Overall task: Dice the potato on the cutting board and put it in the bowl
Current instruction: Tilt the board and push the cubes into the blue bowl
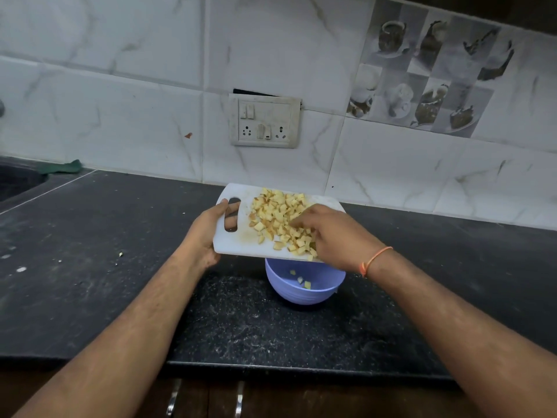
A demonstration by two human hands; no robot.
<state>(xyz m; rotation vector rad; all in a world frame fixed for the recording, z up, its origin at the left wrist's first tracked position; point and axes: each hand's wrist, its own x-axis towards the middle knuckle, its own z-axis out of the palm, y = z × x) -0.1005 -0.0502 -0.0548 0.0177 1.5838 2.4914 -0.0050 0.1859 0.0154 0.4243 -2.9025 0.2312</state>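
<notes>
Dicing done, our left hand point(208, 233) grips the cutting board point(232, 242) mid-frame while our relaxed right hand point(334, 236) sweeps potato cubes point(277, 212) into the bowl point(301, 292), mostly still unfilled.

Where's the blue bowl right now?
In the head view, the blue bowl sits on the black counter, centre frame, directly under the near edge of the white cutting board.

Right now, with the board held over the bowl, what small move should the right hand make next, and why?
Probably sweep the right hand toward the near edge, pushing the diced potato off the cutting board into the purple bowl. The left hand holds the board tilted above the bowl, most pieces lie on the board, and only a few are in the bowl.
</notes>
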